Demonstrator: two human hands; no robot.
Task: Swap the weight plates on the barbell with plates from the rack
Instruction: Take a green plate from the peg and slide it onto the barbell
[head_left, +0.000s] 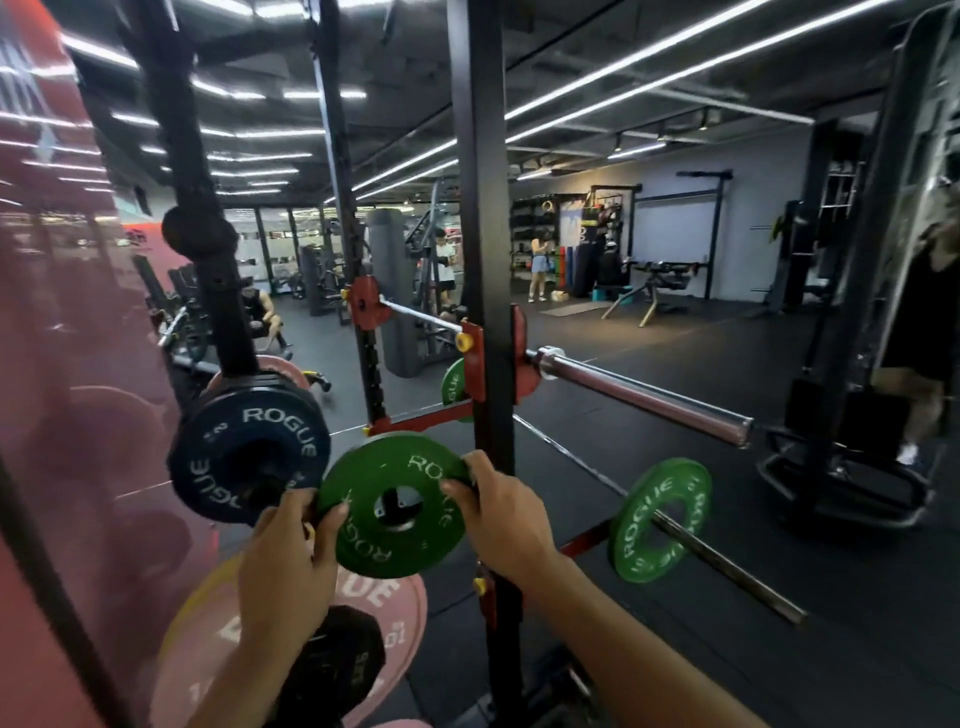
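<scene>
The green plate (392, 506) is being held in front of the rack upright (480, 260), beside the dark blue plate (249, 457) stored on a peg. The barbell sleeve (644, 397) is sitting bare, so loading appears to be outstanding. The left hand (285, 566) and right hand (498, 514) are gripping opposite rims, fingers curled.

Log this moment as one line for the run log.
both hands: left hand, right hand grip green Rogue plate | beside blue plate on rack peg | barbell sleeve bare
</scene>
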